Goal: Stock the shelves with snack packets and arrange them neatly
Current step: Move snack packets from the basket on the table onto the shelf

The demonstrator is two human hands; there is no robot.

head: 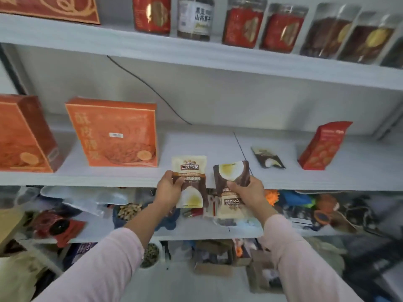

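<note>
I hold two cream-and-brown snack packets at the front edge of the white middle shelf (218, 147). My left hand (169, 188) grips the left packet (190, 177), which stands right way up. My right hand (248, 191) grips the right packet (232, 186), which is turned upside down, its dark end toward the shelf. A third packet of the same kind (267, 157) lies flat on the shelf to the right, apart from both hands.
Two orange boxes (113, 134) (24, 136) stand on the shelf's left part and a red carton (320, 147) leans at its right. Jars (244, 22) line the shelf above. A black cable (148, 86) runs down the back wall. The lower shelf (139, 233) is cluttered with bags.
</note>
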